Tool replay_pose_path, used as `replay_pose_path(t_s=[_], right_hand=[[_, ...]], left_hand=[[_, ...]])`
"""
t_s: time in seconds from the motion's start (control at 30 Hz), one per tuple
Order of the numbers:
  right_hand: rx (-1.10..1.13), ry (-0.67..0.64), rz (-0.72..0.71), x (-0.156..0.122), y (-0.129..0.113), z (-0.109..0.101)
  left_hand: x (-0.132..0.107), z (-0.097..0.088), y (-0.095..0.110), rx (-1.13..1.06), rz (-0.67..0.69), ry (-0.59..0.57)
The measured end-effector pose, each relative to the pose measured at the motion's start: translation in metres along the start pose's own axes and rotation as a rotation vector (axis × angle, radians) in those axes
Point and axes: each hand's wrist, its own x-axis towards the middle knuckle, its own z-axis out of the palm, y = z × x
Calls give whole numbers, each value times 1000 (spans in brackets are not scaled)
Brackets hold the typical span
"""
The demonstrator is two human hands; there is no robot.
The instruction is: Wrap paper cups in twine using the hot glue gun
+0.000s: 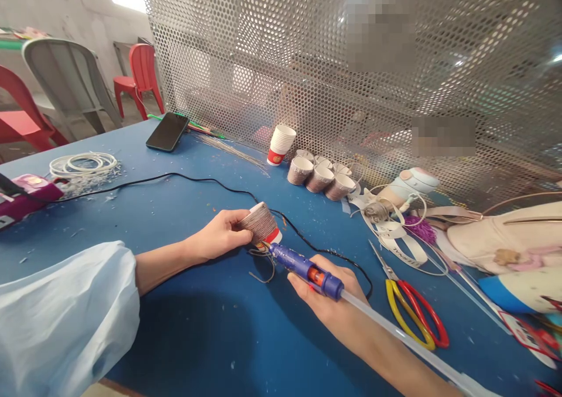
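Head view: left hand (222,233) clamped on a twine-wrapped cup (260,224), tipped on its side mid-table, just above the blue table (197,338). Then right hand (327,297) closed round a glue gun (305,270), nozzle touching the cup's low edge.

Could go wrong imo: hot tip that close to fingertips = burn. Could also snag the black cord (175,175) running just behind the cup & yank stuff.

Containers: stack of paper cups (280,144) far centre, nested, inside not visible. Wrapped cups (320,177) right beside it on their sides, prob empty. Held cup's inside hidden too.
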Motion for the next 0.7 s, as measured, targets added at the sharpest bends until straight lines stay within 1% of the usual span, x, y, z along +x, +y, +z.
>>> replay_pose_path(t_s=[0.1, 0.17, 0.37, 0.53, 0.6, 0.7], right_hand=[[-43, 27, -51, 0, 2, 1], [-31, 59, -45, 0, 1, -1], [80, 79, 79, 5, 0, -13], [128, 122, 153, 11, 11, -16], [196, 96, 224, 14, 17, -15], [396, 51, 302, 20, 21, -14]], left_hand=[[0, 0, 1, 11, 4, -4], [0, -1, 1, 9, 16, -14], [0, -4, -1, 25, 37, -27], [0, -3, 0, -1, 39, -31], [-1, -3, 1, -16, 36, -38], [-2, -4, 2, -48, 48, -55]])
